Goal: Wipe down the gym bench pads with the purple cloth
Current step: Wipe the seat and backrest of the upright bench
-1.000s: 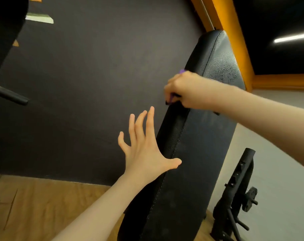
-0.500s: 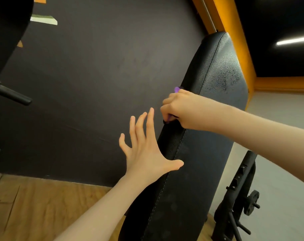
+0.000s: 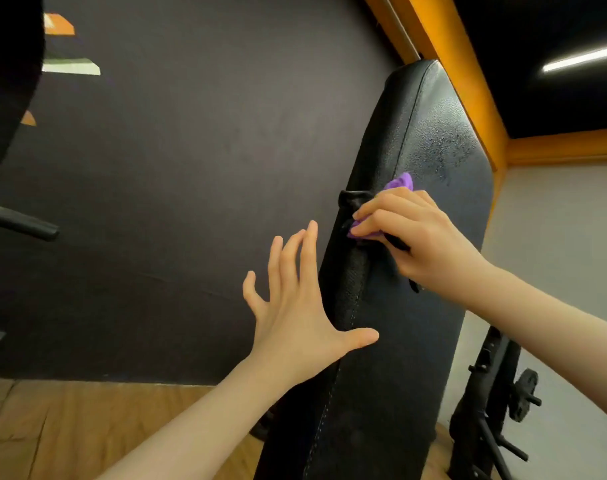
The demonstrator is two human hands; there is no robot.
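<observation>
A black padded bench back pad (image 3: 392, 358) stands steeply inclined through the middle of the head view, with wet droplets near its top. My right hand (image 3: 416, 233) grips the purple cloth (image 3: 399, 184) and presses it on the pad near its left edge, by a black strap; most of the cloth is hidden under the fingers. My left hand (image 3: 302, 313) has its fingers spread straight. It braces the pad's left edge, with the thumb lying on the front face.
A dark wall (image 3: 191, 168) rises behind the bench above a wooden floor (image 3: 70, 427). A black weight rack with pegs (image 3: 496, 403) stands at lower right. A black bar handle (image 3: 21, 223) juts in from the left edge.
My right hand has slid down the pad's left edge with the cloth, closer to my left hand. The left hand has stayed braced in place.
</observation>
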